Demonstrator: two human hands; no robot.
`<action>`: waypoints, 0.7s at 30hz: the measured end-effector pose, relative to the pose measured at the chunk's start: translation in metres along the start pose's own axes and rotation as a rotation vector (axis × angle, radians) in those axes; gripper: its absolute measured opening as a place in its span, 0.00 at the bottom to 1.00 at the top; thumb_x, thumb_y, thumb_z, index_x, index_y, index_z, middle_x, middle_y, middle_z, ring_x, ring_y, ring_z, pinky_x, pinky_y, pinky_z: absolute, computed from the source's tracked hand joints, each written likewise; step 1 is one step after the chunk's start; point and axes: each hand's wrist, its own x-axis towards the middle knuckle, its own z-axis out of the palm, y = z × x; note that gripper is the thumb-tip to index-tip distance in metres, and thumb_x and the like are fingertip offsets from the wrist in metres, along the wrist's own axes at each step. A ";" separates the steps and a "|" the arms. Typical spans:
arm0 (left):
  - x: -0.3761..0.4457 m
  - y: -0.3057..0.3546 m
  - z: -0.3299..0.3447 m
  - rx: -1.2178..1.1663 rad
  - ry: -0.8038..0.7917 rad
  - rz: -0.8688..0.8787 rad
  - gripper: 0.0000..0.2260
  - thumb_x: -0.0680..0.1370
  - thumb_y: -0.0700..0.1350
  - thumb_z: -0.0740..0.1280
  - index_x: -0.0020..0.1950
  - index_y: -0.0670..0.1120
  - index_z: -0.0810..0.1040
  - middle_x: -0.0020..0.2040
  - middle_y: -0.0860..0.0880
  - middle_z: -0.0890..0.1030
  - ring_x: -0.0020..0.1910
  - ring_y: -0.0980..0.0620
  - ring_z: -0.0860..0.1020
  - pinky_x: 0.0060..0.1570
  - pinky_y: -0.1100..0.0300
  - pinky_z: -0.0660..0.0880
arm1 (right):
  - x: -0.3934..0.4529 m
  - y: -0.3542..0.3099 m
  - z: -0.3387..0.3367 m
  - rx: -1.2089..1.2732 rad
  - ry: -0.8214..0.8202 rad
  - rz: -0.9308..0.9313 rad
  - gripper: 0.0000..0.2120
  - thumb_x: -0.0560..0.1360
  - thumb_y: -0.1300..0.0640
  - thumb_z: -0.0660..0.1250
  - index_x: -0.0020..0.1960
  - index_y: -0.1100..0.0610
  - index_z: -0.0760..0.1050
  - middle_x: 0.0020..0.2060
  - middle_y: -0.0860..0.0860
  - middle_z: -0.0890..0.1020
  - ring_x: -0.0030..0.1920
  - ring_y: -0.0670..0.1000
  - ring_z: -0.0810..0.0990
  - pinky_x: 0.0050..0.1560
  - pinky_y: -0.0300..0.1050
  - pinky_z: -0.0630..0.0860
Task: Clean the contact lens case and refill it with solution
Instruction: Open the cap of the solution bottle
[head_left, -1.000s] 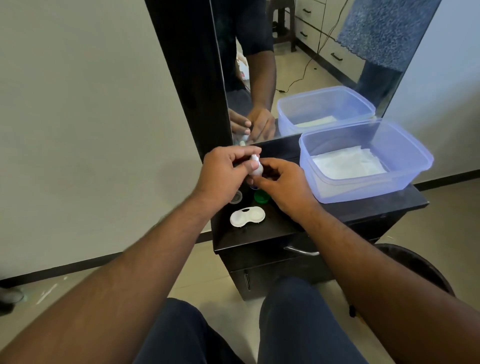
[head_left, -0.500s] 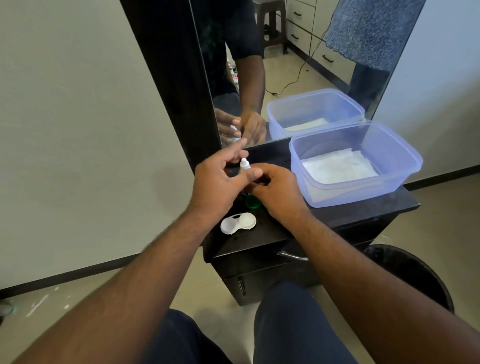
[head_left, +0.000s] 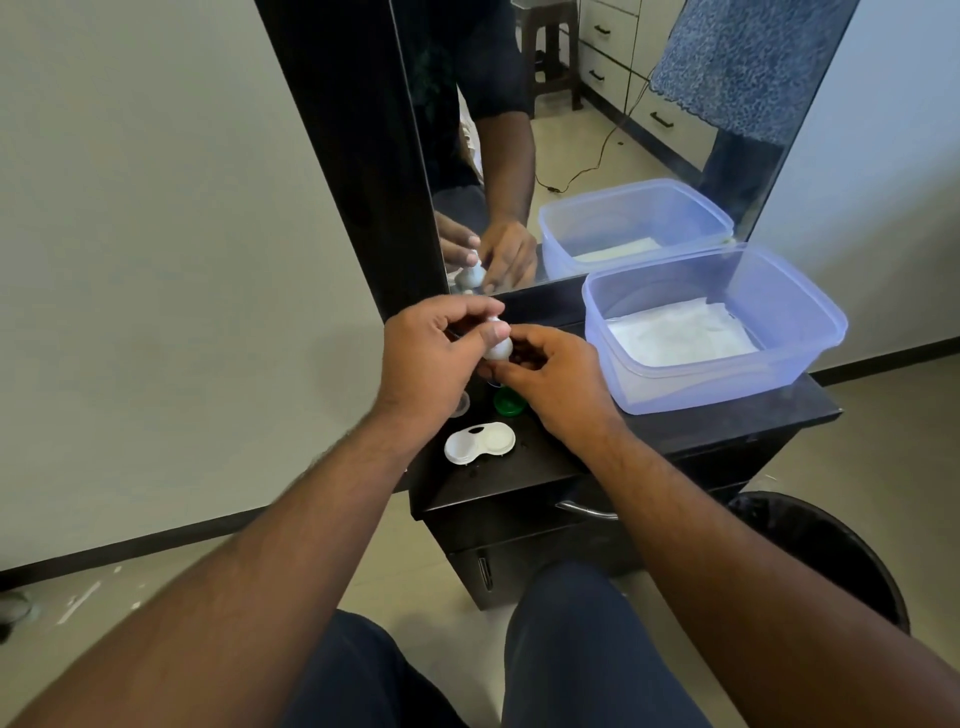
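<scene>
The white lens case lies open on the dark dresser top, just below both hands. Above it, the left hand and right hand pinch a small white solution bottle between their fingertips, a green cap beneath and a blue tub to the right.

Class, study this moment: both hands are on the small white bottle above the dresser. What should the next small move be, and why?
Probably tip the small white bottle over the open lens case and squeeze. Both the left hand and right hand hold the bottle directly above the case, whose wells lie uncovered, with a green cap set aside.
</scene>
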 end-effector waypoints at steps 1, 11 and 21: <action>0.000 0.001 0.000 -0.008 0.035 0.006 0.08 0.73 0.41 0.74 0.51 0.44 0.84 0.43 0.54 0.83 0.43 0.64 0.80 0.39 0.74 0.74 | 0.000 0.000 0.000 0.004 0.005 -0.002 0.17 0.71 0.57 0.73 0.60 0.51 0.79 0.51 0.44 0.84 0.54 0.42 0.80 0.59 0.48 0.78; 0.000 -0.010 0.002 0.141 -0.025 0.139 0.18 0.74 0.49 0.73 0.61 0.46 0.81 0.52 0.51 0.79 0.49 0.61 0.77 0.49 0.70 0.75 | -0.002 0.001 -0.002 -0.017 0.051 -0.045 0.16 0.73 0.59 0.72 0.59 0.51 0.79 0.50 0.44 0.83 0.52 0.41 0.80 0.57 0.43 0.78; 0.005 -0.002 0.003 -0.011 0.166 0.045 0.09 0.69 0.47 0.77 0.47 0.45 0.84 0.43 0.50 0.84 0.43 0.54 0.81 0.44 0.60 0.80 | -0.003 0.000 -0.002 -0.016 0.070 -0.022 0.17 0.71 0.56 0.74 0.59 0.50 0.78 0.51 0.44 0.83 0.53 0.42 0.79 0.58 0.42 0.77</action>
